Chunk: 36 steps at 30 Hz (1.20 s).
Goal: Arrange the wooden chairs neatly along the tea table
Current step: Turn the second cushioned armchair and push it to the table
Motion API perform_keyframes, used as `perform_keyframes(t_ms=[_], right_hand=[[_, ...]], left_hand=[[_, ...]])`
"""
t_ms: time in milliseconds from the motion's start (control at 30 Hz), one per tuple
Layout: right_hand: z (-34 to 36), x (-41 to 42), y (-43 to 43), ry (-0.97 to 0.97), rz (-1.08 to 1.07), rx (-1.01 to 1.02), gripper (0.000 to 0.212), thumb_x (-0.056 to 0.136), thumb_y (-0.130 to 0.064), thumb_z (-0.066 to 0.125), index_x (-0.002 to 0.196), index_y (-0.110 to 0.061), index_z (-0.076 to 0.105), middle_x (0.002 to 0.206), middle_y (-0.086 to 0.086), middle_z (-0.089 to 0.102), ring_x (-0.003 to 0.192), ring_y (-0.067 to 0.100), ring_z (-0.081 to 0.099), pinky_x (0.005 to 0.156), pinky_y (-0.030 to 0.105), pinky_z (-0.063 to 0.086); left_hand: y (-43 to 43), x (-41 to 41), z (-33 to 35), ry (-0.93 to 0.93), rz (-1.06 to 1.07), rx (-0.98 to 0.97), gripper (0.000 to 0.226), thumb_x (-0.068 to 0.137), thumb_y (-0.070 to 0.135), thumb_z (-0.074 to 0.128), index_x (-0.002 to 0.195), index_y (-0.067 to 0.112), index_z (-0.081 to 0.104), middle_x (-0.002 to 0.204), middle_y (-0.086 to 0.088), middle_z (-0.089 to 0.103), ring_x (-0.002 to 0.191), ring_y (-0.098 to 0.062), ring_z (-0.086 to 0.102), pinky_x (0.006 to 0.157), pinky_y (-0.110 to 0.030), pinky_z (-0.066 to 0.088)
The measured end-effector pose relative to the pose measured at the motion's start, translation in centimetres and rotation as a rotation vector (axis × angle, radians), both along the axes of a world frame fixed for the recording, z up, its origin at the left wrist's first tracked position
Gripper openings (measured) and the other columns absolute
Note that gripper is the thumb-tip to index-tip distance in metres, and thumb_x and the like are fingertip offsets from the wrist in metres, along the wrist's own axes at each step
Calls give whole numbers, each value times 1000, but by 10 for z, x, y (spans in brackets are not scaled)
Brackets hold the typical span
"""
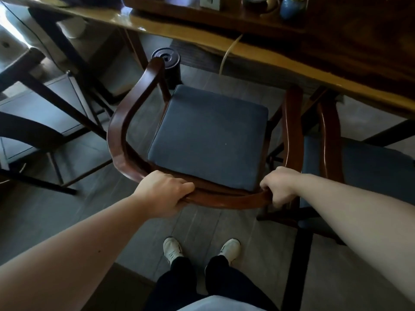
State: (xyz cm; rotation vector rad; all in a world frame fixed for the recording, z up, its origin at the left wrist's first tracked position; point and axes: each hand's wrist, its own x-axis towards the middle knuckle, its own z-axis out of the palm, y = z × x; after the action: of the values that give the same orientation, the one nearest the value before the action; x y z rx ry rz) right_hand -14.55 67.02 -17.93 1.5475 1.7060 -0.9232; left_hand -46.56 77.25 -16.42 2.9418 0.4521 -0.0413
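A reddish-brown wooden chair (125, 113) with a curved armrest rail and a dark blue seat cushion (208, 135) stands directly in front of me, facing the tea table (258, 57). My left hand (164, 191) grips the back rail on its left part. My right hand (280, 187) grips the same rail at its right end. The chair's front sits just short of the table's edge. A second wooden chair (330, 135) with a blue seat stands close beside it on the right, partly under the table.
A dark cylindrical bin (167, 63) stands on the floor under the table. Dark chairs (45, 95) stand at the left. Tea ware and a blue jar (292, 7) sit on the tabletop. A pale cord (226, 55) hangs off the table edge. My feet are just behind the chair.
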Motion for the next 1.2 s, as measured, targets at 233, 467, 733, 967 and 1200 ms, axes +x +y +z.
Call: perform_keyframes(t_ms=[233, 467, 733, 967, 1200], right_hand=[[1, 3, -14, 18, -36, -7, 27, 71, -35, 76, 71, -32, 50, 81, -5, 61, 78, 15, 57, 72, 29, 50], [11, -3, -31, 99, -60, 131, 53, 74, -45, 72, 122, -34, 52, 118, -8, 55, 114, 16, 52, 106, 38, 36], [16, -70, -60, 397, -532, 479, 56, 80, -43, 75, 131, -30, 56, 128, -15, 58, 119, 4, 51, 104, 28, 37], [-9, -87, -65, 240, -712, 559, 36, 77, -35, 82, 111, -29, 73, 111, -11, 71, 105, 11, 61, 96, 27, 42], [-6, -108, -67, 270, -867, 672, 27, 77, -19, 84, 103, -23, 78, 103, -3, 73, 99, 17, 60, 93, 34, 47]], left_hand=[[-2, 7, 1, -10, -31, -41, 18, 76, 41, 58, 79, 24, 54, 67, 8, 62, 56, -25, 61, 46, -33, 48], [-5, 6, 9, 68, -46, 11, 49, 77, 47, 64, 118, 23, 53, 94, 5, 66, 82, -22, 63, 63, -37, 52], [39, -36, 3, -33, -62, -20, 65, 62, 47, 84, 114, 21, 53, 96, 1, 70, 85, -24, 67, 64, -38, 58], [61, -33, -13, -88, -244, -44, 36, 64, 43, 82, 69, 20, 55, 56, 7, 59, 47, -20, 59, 39, -25, 37], [72, -36, -16, -105, -358, -94, 33, 68, 43, 76, 70, 19, 53, 56, 6, 58, 45, -21, 58, 36, -25, 39]])
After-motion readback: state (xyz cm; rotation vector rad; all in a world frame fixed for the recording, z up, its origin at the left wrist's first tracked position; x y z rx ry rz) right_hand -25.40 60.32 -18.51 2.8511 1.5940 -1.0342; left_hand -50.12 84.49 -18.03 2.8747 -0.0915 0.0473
